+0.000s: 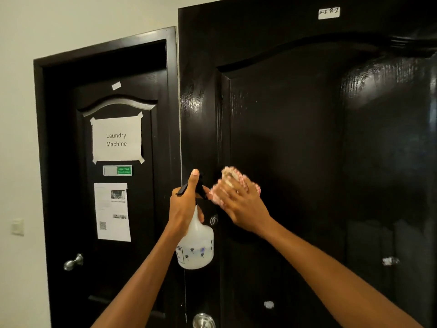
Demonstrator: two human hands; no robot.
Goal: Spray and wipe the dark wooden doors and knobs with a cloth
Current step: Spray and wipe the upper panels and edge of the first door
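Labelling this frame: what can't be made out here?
- Cloth: blurred by motion, mostly behind the right hand, head view.
- Knob on the near door: cut by the bottom edge.
- Bottle label: partly behind the left hand's wrist, too small to read.
- Lower notice on the far door: too small.

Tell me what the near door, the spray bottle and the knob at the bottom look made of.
Near door: wood under glossy dark paint or varnish; grain shows in the glare.
Spray bottle in the left hand: translucent white plastic with a black trigger head.
Knob: polished silvery metal, by its reflections.
Cloth under the right hand: soft fabric, pink and white; blurred.
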